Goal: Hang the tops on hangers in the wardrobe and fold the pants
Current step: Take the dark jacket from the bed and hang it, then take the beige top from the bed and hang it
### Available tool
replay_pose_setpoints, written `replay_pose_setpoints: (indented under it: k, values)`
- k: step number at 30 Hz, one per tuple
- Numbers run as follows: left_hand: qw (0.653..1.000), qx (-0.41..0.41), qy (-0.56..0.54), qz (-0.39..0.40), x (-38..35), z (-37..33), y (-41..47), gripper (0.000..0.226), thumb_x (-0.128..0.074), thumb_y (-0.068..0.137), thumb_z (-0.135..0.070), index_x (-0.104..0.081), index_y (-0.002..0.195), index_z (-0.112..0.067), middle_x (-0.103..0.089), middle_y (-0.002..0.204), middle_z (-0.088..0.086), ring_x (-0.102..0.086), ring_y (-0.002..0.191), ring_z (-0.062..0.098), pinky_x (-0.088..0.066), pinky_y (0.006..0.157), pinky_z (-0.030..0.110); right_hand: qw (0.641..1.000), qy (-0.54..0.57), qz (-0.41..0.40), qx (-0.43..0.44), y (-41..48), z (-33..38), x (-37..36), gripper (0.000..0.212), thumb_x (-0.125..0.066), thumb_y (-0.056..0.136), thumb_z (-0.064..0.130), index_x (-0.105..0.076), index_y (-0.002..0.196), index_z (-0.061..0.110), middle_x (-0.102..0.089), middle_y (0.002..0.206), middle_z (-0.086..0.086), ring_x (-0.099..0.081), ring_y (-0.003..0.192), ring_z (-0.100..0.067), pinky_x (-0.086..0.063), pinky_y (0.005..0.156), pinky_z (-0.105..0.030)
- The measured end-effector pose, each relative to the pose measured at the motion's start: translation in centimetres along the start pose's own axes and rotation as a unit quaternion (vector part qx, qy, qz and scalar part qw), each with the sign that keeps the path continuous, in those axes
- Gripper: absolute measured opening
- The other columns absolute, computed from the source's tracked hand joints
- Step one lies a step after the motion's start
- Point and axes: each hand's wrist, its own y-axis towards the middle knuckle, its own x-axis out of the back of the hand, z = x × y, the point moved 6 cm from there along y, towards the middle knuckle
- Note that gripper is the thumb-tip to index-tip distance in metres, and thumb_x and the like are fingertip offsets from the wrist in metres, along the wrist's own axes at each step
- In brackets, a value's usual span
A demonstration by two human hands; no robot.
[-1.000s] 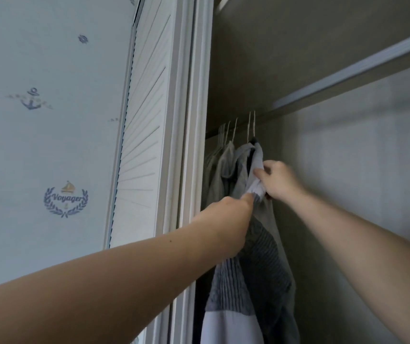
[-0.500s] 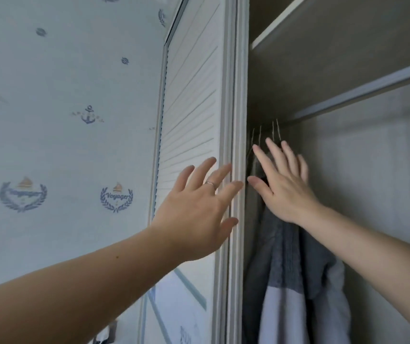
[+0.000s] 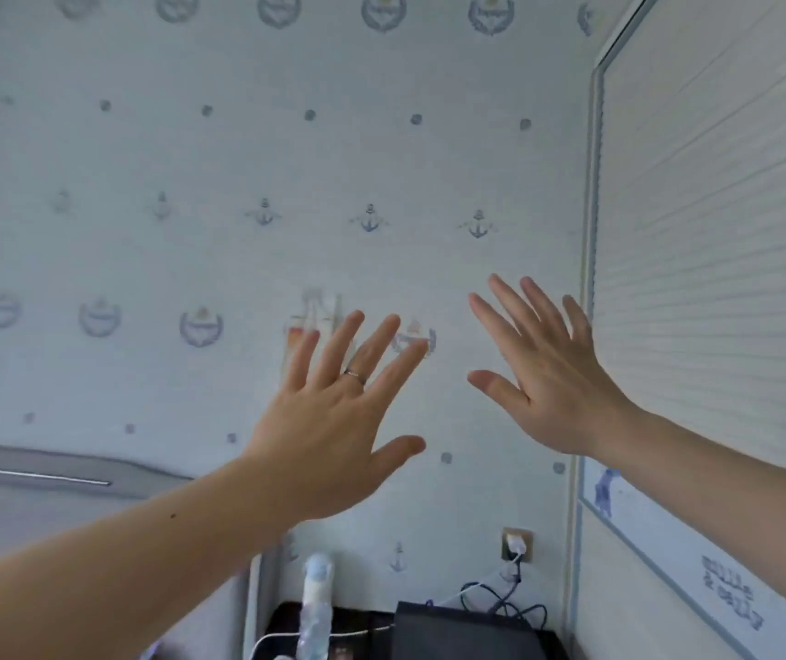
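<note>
1. Tops, hangers, pants: none in view. Can't say where any of them sits, which way it points or how its long axis runs.
2. Only wardrobe part showing is the slatted wardrobe door (image 3: pixel 714 231) at the right edge. Its long axis is upright and the slats run across it. Wardrobe interior and rail are out of frame.
3. Left hand (image 3: pixel 333 421): raised in front of the wall, back to camera, fingers straight and spread apart, holding nothing. A ring (image 3: pixel 355 375) on one finger.
4. Right hand (image 3: pixel 553 388): raised just beside the door's edge, fingers straight and fanned, thumb out, holding nothing. Can't tell if it touches the door.
5. Hands are apart from each other, with a gap of bare wall between them.
6. Progress, as a judgement: both hands are empty and no garment is in view, so this looks like a gap between items. Can't count the tops hung or the pants folded. Likely next is picking up another piece.
7. Around: anchor-print wallpaper (image 3: pixel 238 159) fills the view and a grey headboard (image 3: pixel 48 473) sits lower left.
8. Bottom centre: wall socket (image 3: pixel 517 545) with a plug in it, cables (image 3: pixel 500 602) trailing to a dark box (image 3: pixel 457 631), and a blurred clear bottle (image 3: pixel 317 602) beside it.
</note>
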Motion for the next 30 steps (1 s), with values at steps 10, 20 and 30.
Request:
replay_pose_setpoints:
  k: [10,20,30]
  values:
    - [0.966,0.208,0.119,0.101,6.5,20.7,-25.0,0.084,-0.012,0.089,-0.080,0.021,0.156,-0.041,0.024,0.167,-0.008,0.033,0.149,0.019,0.014,0.120,0.050,0.948,0.215,0.015,0.233,4.4,31.2,-5.8,0.074,-0.008,0.097,0.070,-0.017,0.160,0.033,-0.006,0.168,0.011,-0.002,0.156,-0.018,0.000,0.123,-0.054]
    - [0.870,0.431,0.131,0.200,8.2,28.0,-53.1,0.083,-0.028,0.091,-0.074,0.000,0.161,-0.037,0.007,0.170,-0.008,0.016,0.155,0.020,0.000,0.126,0.049,0.831,0.434,0.064,0.343,-0.8,58.0,-16.8,0.058,-0.040,0.094,0.053,-0.047,0.146,0.029,-0.046,0.153,0.008,-0.033,0.147,-0.017,-0.008,0.119,-0.051]
    - [0.677,0.674,0.025,0.295,-2.5,30.0,-75.2,0.077,-0.036,0.097,-0.069,-0.001,0.159,-0.042,0.005,0.170,-0.011,0.010,0.155,0.016,-0.006,0.126,0.043,0.711,0.496,0.344,0.360,-8.9,78.5,-32.7,0.049,-0.059,0.097,0.036,-0.050,0.144,0.029,-0.050,0.148,0.010,-0.036,0.145,-0.013,-0.015,0.121,-0.050]
